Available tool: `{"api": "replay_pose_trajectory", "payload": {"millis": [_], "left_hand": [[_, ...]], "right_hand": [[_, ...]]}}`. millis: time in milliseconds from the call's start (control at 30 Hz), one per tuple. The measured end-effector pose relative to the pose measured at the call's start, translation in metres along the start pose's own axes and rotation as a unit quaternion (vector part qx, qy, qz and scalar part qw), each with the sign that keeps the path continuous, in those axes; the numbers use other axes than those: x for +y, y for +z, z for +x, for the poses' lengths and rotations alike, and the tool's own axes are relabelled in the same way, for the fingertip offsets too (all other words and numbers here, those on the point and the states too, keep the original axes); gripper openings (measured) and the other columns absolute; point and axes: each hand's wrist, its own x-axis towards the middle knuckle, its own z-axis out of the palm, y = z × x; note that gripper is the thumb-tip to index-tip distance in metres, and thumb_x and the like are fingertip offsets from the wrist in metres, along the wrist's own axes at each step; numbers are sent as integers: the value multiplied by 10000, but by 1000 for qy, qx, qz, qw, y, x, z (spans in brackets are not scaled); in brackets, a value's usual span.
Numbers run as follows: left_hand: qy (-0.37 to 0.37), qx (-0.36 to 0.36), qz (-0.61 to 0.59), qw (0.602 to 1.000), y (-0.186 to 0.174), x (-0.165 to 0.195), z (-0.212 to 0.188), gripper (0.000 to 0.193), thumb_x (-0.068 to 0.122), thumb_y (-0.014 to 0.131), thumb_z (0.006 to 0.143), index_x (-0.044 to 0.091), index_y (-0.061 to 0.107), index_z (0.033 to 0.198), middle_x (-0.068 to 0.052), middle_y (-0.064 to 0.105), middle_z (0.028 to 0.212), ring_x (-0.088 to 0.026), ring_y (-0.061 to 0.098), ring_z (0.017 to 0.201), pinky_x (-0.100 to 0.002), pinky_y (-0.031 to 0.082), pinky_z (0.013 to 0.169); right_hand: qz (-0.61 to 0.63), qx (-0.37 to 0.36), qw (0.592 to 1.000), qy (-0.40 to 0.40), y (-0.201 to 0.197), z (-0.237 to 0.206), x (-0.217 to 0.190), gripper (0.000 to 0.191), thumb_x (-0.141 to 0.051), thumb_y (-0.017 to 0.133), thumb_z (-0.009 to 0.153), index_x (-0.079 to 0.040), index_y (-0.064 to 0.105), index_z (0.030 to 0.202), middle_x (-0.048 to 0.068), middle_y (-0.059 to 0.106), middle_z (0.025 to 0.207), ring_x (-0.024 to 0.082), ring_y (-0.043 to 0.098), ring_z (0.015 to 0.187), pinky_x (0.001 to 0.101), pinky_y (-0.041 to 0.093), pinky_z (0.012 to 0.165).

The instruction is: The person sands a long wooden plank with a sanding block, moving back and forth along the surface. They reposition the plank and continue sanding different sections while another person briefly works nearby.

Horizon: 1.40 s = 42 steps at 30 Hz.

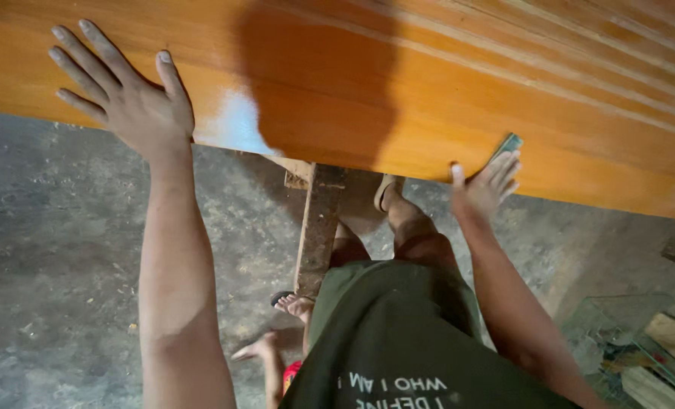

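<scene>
Counted, by kind: 1 glossy orange wooden panel, filling 10 to 3 o'clock. 2 hands flat on it: left hand at 10 o'clock, right hand at 3 o'clock. 1 small greenish sanding pad under the right fingers. 1 wooden support post at centre. 2 sandalled feet near 6 o'clock. 1 heap of wood offcuts at 4 o'clock.

Panel: glossy, smooth orange-varnished wood; floor: rough matt concrete; pad: possibly abrasive paper, partly hidden.
</scene>
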Motion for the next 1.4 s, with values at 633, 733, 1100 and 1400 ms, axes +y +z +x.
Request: {"api": "replay_pose_trajectory", "payload": {"millis": [633, 733, 1100, 1400], "left_hand": [[-25, -22, -9, 999, -1, 4, 7, 754, 634, 180, 1068, 198, 221, 1682, -77, 172, 1730, -288, 143, 1611, -531, 60, 1302], [-19, -12, -38, 999, 5, 2, 2, 740, 612, 194, 1091, 176, 234, 1687, -87, 179, 1738, -299, 145, 1618, -535, 58, 1309], [-8, -10, -78, 997, 3, 3, 3, 688, 542, 265, 1117, 131, 261, 1669, -139, 183, 1714, -351, 142, 1590, -580, 53, 1273], [27, 34, -132, 990, 3, -17, 14, 626, 467, 295, 1100, 155, 328, 1641, -111, 237, 1706, -326, 157, 1590, -574, 55, 1289]], "right_hand": [[114, -22, 993, 35, -7, 15, -59, 1055, -441, 752, 978, 53, 104, 1647, 366, 58, 1696, 515, 37, 1572, 581, 65, 1278], [139, -46, 983, -108, 36, 13, -160, 1199, -596, 763, 885, 28, 93, 1660, 274, 59, 1738, 451, 7, 1620, 595, 17, 1317], [4, -29, 999, 18, -2, 51, -73, 1072, -523, 754, 923, -8, 172, 1661, 309, 134, 1720, 514, 97, 1574, 631, 105, 1265], [116, -36, 931, -344, 78, 1, -284, 1136, -622, 794, 803, 39, 264, 1559, 267, 193, 1635, 460, 160, 1524, 625, 90, 1229]]}}
